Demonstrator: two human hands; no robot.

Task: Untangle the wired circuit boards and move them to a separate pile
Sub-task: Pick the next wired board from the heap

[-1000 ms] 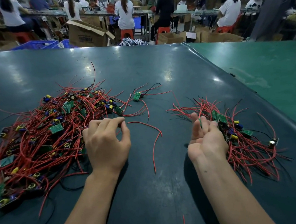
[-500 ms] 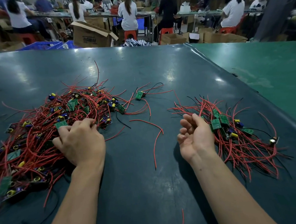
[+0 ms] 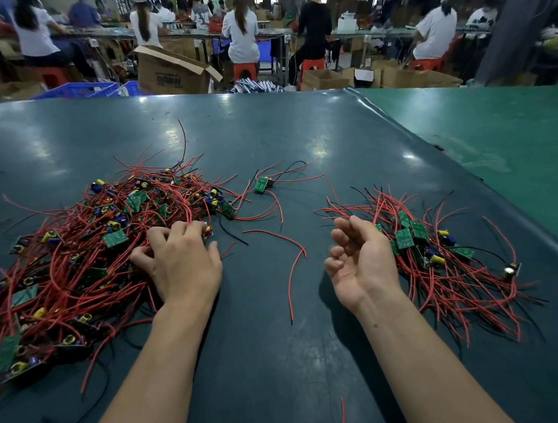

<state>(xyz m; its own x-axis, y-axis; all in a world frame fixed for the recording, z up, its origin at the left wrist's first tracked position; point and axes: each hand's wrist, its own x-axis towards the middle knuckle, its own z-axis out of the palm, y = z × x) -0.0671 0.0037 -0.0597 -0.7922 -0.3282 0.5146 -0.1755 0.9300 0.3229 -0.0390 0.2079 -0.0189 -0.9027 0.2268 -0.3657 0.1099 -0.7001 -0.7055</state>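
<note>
Tangled heap of small green circuit boards [image 3: 115,238] with red wires, yellow and blue parts, on left of dark table [image 3: 263,137], left hand [image 3: 181,264] fingers curled into heap's edge, whether gripping unclear, smaller sorted pile [image 3: 448,262] right, right hand [image 3: 362,261] palm up, loosely curled, empty.

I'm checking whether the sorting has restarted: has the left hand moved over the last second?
Yes. The left hand has slid left off the bare mat into the tangled pile, away from the loose red wire.
</note>
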